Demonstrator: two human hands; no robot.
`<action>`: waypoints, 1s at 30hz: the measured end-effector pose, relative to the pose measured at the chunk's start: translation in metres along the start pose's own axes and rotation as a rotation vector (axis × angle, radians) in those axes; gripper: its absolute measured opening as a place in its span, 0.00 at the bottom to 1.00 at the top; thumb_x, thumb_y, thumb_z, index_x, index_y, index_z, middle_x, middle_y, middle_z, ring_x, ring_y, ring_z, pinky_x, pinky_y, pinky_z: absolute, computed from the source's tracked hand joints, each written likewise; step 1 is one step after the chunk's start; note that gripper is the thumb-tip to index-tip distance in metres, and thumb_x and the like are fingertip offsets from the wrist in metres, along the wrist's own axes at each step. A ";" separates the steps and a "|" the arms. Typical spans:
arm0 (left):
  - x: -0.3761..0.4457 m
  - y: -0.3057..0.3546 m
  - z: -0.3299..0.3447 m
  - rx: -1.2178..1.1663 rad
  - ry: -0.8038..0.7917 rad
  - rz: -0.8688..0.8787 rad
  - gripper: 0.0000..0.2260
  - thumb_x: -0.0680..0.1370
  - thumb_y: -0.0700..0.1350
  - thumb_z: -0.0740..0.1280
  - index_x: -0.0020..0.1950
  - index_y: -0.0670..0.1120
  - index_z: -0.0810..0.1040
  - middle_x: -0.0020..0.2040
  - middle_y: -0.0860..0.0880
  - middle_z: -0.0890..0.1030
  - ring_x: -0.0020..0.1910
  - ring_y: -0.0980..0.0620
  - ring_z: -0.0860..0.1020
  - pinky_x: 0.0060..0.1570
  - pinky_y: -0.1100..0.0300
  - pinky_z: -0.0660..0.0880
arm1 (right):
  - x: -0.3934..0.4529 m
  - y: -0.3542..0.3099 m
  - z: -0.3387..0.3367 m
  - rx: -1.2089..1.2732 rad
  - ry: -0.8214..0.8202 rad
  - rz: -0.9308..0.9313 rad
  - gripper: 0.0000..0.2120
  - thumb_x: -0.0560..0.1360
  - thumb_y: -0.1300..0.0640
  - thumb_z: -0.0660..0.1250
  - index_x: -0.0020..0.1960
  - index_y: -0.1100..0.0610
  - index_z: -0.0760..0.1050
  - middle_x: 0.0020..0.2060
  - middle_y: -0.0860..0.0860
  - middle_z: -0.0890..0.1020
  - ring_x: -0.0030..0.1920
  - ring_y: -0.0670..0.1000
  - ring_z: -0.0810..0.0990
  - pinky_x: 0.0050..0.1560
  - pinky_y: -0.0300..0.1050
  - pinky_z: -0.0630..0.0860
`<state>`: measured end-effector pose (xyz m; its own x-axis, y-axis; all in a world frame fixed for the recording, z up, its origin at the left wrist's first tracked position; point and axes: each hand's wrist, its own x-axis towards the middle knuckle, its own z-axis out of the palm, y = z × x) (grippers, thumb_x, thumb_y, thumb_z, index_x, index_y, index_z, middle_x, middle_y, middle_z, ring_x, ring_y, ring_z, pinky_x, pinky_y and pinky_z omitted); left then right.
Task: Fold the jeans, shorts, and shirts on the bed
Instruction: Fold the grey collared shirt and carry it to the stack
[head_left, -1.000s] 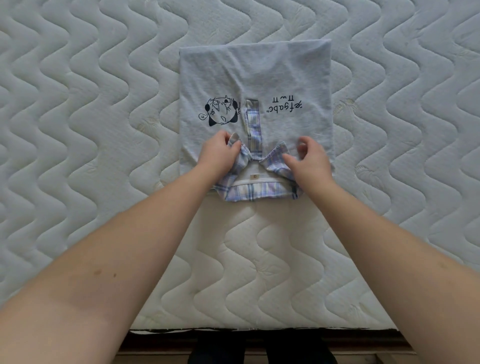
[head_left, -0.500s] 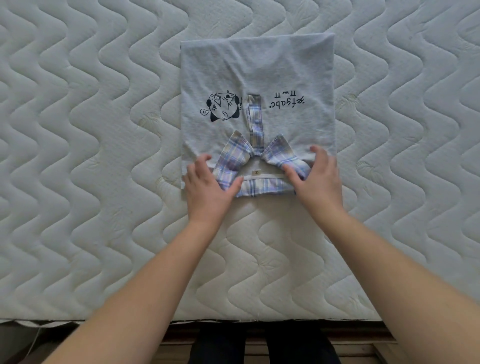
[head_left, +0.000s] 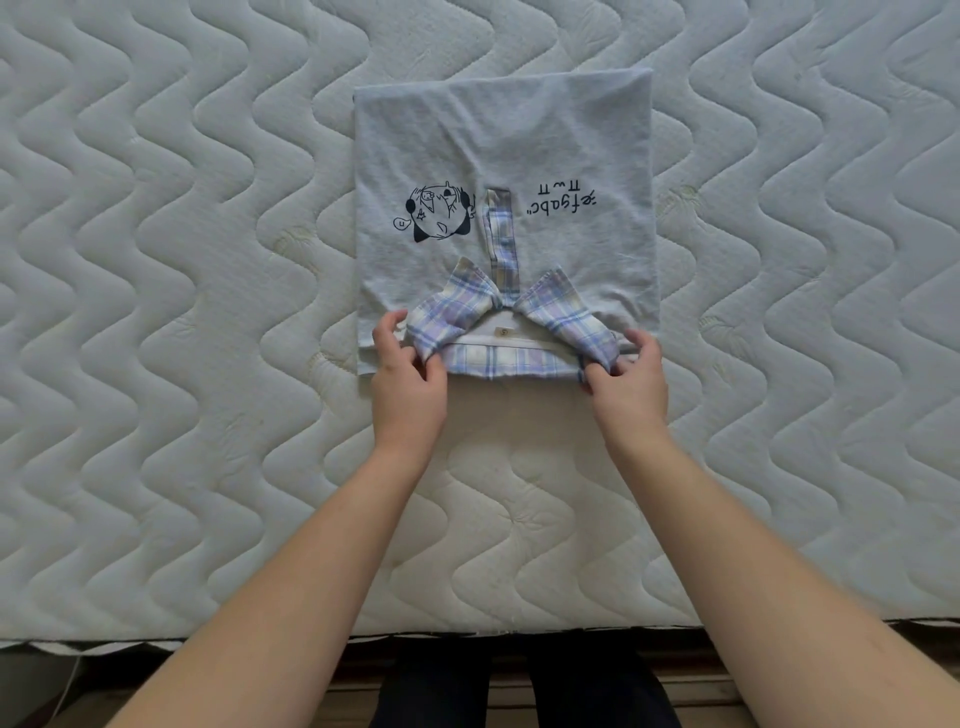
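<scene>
Shirt (head_left: 504, 208) is lying folded into a neat rectangle at the mattress (head_left: 156, 364) centre, collar (head_left: 511, 332) at its 6 o'clock edge, nearest me. I am tidying that collar: my left hand (head_left: 408, 387) is pinching the plaid wing at 7 o'clock, my right hand (head_left: 628, 387) is pinching the wing at 5 o'clock. Folding on this shirt is looking nearly done, I judge; next I am needing to flatten both wings evenly, then let go without dragging the layers. Grey cloth is lying smooth, with a cartoon print (head_left: 439, 215) at 9 o'clock of the placket (head_left: 501, 239) and lettering (head_left: 563, 197) at 3 o'clock, both upside down to me. No jeans or shorts are showing.
</scene>
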<state>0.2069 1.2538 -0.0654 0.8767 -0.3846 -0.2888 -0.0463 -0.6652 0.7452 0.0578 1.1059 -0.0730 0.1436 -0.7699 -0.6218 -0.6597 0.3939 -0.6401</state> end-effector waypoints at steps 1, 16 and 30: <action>0.000 -0.004 0.000 -0.007 -0.033 -0.027 0.23 0.77 0.37 0.64 0.70 0.48 0.62 0.31 0.53 0.78 0.33 0.56 0.76 0.37 0.57 0.70 | 0.000 0.004 0.000 0.023 0.007 0.023 0.28 0.72 0.64 0.69 0.69 0.55 0.65 0.47 0.57 0.84 0.50 0.58 0.82 0.58 0.56 0.76; 0.008 -0.021 0.013 -0.509 -0.004 -0.537 0.15 0.79 0.43 0.69 0.56 0.44 0.64 0.45 0.46 0.80 0.36 0.53 0.81 0.31 0.63 0.79 | 0.004 -0.003 -0.002 0.402 -0.211 0.393 0.13 0.78 0.47 0.67 0.50 0.58 0.75 0.41 0.54 0.83 0.31 0.47 0.84 0.30 0.38 0.79; 0.013 -0.034 0.002 -0.075 -0.135 -0.355 0.07 0.80 0.46 0.67 0.46 0.43 0.75 0.30 0.49 0.78 0.21 0.63 0.73 0.28 0.64 0.71 | 0.006 0.015 -0.016 0.072 -0.256 0.179 0.16 0.76 0.39 0.66 0.42 0.52 0.77 0.37 0.46 0.85 0.32 0.45 0.84 0.28 0.37 0.72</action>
<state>0.2190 1.2699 -0.0955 0.7612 -0.2230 -0.6090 0.2880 -0.7251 0.6255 0.0372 1.0992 -0.0797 0.2174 -0.5373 -0.8149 -0.6387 0.5530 -0.5350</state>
